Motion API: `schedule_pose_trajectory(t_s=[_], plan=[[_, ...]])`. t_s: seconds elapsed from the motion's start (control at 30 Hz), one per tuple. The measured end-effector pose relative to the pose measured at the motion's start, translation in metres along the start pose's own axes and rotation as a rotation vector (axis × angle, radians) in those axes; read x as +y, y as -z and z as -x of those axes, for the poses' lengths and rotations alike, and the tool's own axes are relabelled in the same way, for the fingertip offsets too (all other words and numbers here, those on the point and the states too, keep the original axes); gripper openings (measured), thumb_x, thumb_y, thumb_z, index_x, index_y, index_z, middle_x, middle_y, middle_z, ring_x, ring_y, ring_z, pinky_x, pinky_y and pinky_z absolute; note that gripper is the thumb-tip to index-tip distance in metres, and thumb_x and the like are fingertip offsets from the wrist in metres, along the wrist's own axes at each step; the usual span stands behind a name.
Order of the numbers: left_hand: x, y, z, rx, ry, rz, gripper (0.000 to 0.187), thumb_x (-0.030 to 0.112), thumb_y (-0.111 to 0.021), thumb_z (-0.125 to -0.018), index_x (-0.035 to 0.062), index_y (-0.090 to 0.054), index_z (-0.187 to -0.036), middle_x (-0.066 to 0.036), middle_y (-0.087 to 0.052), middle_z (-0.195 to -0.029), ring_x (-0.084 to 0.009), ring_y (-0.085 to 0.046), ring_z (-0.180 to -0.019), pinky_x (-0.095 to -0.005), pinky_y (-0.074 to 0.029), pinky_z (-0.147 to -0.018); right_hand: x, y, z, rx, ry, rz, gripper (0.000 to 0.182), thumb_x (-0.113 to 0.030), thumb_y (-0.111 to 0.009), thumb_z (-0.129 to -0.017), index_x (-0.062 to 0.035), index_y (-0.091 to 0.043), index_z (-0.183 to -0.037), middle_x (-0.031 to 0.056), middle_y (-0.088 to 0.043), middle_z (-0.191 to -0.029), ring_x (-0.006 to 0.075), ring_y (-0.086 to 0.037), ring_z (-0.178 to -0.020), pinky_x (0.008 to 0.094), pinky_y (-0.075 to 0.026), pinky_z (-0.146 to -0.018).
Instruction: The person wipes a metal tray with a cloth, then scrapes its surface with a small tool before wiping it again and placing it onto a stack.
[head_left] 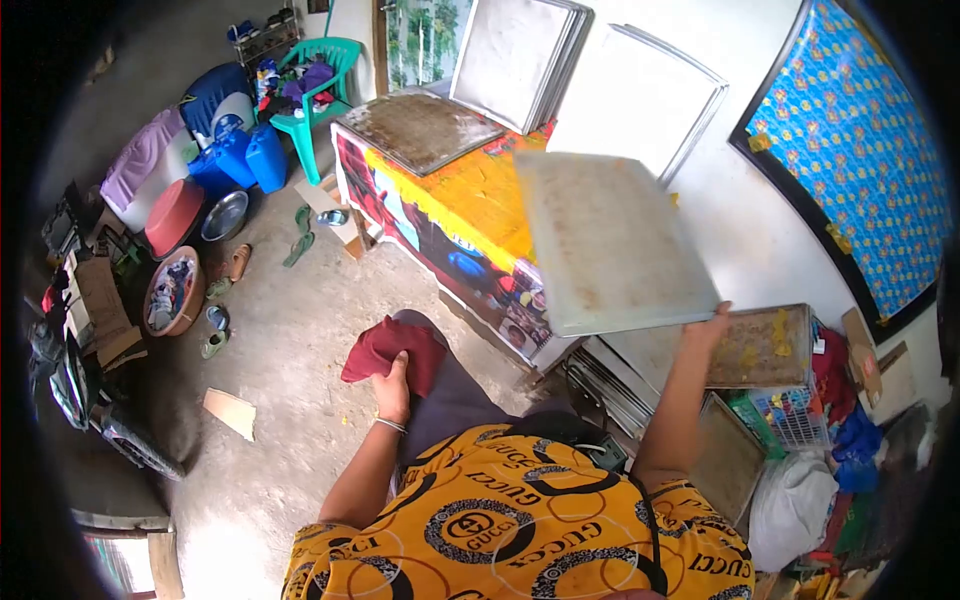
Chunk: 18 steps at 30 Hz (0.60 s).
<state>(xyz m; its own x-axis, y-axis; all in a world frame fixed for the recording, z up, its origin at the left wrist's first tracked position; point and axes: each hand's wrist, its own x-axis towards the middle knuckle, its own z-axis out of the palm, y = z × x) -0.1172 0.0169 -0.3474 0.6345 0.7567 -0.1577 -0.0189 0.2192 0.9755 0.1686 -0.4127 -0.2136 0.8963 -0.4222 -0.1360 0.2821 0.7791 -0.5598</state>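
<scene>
My right hand (708,328) grips the near right corner of a flat metal tray (620,245), its pale surface marked with brownish stains. The tray is tilted and held up beside the table (470,210), which has a yellow printed cover. In my left hand (393,388) is a bunched dark red cloth (375,350), low in front of my leg, with the fingers closed round it. On the table's far end lies a brown-stained tray (418,128). Behind it, a stack of similar trays (515,60) leans on the wall.
More trays (625,385) stand on edge below the table, to the right of my legs. At far right are a plastic crate (790,415) and a white sack (793,510). Across the floor are a green chair (318,105), basins (172,290), blue jugs (265,158), sandals and a motorbike (110,420).
</scene>
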Motion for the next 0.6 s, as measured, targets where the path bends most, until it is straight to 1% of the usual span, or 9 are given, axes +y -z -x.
schedule_pose_trajectory(t_s=[0.03, 0.13, 0.2, 0.23, 0.3, 0.33, 0.4, 0.5, 0.6], plan=[[0.001, 0.002, 0.001, 0.011, 0.015, -0.017, 0.036, 0.02, -0.063, -0.086, -0.0046, -0.056, -0.111, -0.009, -0.06, -0.108, -0.0187, -0.055, -0.099, -0.031, -0.042, -0.089, 0.022, 0.012, -0.013, -0.028, -0.024, 0.015, 0.051, -0.036, -0.036, -0.098, 0.0042, -0.043, -0.128, 0.0201, -0.046, -0.133, 0.0351, -0.046, -0.121, 0.0491, -0.036, -0.103], [0.001, 0.009, 0.004, 0.052, 0.028, -0.027, 0.033, 0.021, -0.064, -0.086, -0.0055, -0.058, -0.106, -0.008, -0.061, -0.103, -0.0178, -0.056, -0.093, -0.0308, -0.044, -0.085, 0.07, 0.01, 0.007, 0.039, -0.114, 0.029, 0.051, -0.034, -0.035, -0.099, 0.0057, -0.037, -0.131, 0.0213, -0.045, -0.132, 0.0368, -0.046, -0.12, 0.0493, -0.037, -0.102], [0.004, 0.009, 0.006, 0.078, 0.027, -0.017, 0.032, 0.021, -0.064, -0.085, -0.0065, -0.06, -0.1, -0.008, -0.062, -0.097, -0.017, -0.057, -0.088, -0.0306, -0.046, -0.08, 0.108, 0.047, -0.017, 0.04, -0.163, 0.007, 0.052, -0.033, -0.031, -0.1, 0.0076, -0.033, -0.133, 0.022, -0.044, -0.133, 0.0387, -0.044, -0.122, 0.0499, -0.035, -0.104], [0.016, 0.002, 0.013, 0.148, 0.006, 0.06, 0.031, 0.023, -0.065, -0.084, -0.0064, -0.062, -0.095, -0.007, -0.062, -0.092, -0.0158, -0.057, -0.082, -0.0304, -0.046, -0.077, 0.115, 0.046, -0.023, 0.052, -0.144, 0.041, 0.049, -0.031, -0.036, -0.099, 0.008, -0.035, -0.129, 0.0219, -0.048, -0.128, 0.0374, -0.049, -0.115, 0.0492, -0.04, -0.099], [0.015, 0.003, 0.011, 0.182, 0.071, 0.053, 0.031, 0.023, -0.065, -0.084, -0.0059, -0.061, -0.095, -0.006, -0.062, -0.092, -0.0152, -0.056, -0.083, -0.0303, -0.046, -0.077, 0.126, 0.045, -0.014, 0.098, -0.104, 0.11, 0.044, -0.027, -0.045, -0.097, 0.0088, -0.041, -0.122, 0.0216, -0.054, -0.119, 0.035, -0.059, -0.102, 0.0479, -0.05, -0.088], [0.014, 0.005, 0.01, 0.195, 0.107, 0.042, 0.031, 0.022, -0.065, -0.084, -0.0057, -0.061, -0.095, -0.006, -0.062, -0.093, -0.0149, -0.056, -0.083, -0.0302, -0.046, -0.077, 0.131, 0.046, -0.011, 0.173, -0.07, 0.172, 0.043, -0.027, -0.046, -0.096, 0.0087, -0.042, -0.121, 0.0214, -0.055, -0.117, 0.0345, -0.06, -0.1, 0.0479, -0.051, -0.086], [0.016, 0.001, 0.008, 0.191, 0.067, 0.045, 0.029, 0.022, -0.065, -0.084, -0.005, -0.061, -0.095, -0.005, -0.061, -0.093, -0.0147, -0.056, -0.084, -0.0301, -0.046, -0.077, 0.131, 0.035, 0.006, 0.327, -0.002, 0.304, 0.043, -0.028, -0.049, -0.095, 0.0085, -0.044, -0.118, 0.0209, -0.056, -0.113, 0.0336, -0.062, -0.096, 0.0478, -0.053, -0.082], [0.018, -0.004, 0.004, 0.143, 0.041, 0.08, 0.028, 0.02, -0.065, -0.084, -0.004, -0.061, -0.097, -0.005, -0.061, -0.095, -0.0148, -0.056, -0.085, -0.0302, -0.046, -0.077, 0.131, 0.048, 0.014, 0.28, -0.1, 0.204, 0.043, -0.029, -0.051, -0.094, 0.0068, -0.045, -0.118, 0.0188, -0.057, -0.113, 0.0322, -0.061, -0.097, 0.0466, -0.051, -0.085], [0.027, -0.01, -0.002, 0.104, 0.102, 0.122, 0.026, 0.017, -0.065, -0.083, -0.0025, -0.06, -0.1, -0.005, -0.061, -0.097, -0.0144, -0.057, -0.086, -0.0295, -0.046, -0.078, 0.123, 0.065, 0.016, 0.329, -0.133, 0.306, 0.042, -0.026, -0.051, -0.093, 0.0061, -0.046, -0.12, 0.0166, -0.055, -0.119, 0.0293, -0.056, -0.107, 0.0426, -0.046, -0.091]])
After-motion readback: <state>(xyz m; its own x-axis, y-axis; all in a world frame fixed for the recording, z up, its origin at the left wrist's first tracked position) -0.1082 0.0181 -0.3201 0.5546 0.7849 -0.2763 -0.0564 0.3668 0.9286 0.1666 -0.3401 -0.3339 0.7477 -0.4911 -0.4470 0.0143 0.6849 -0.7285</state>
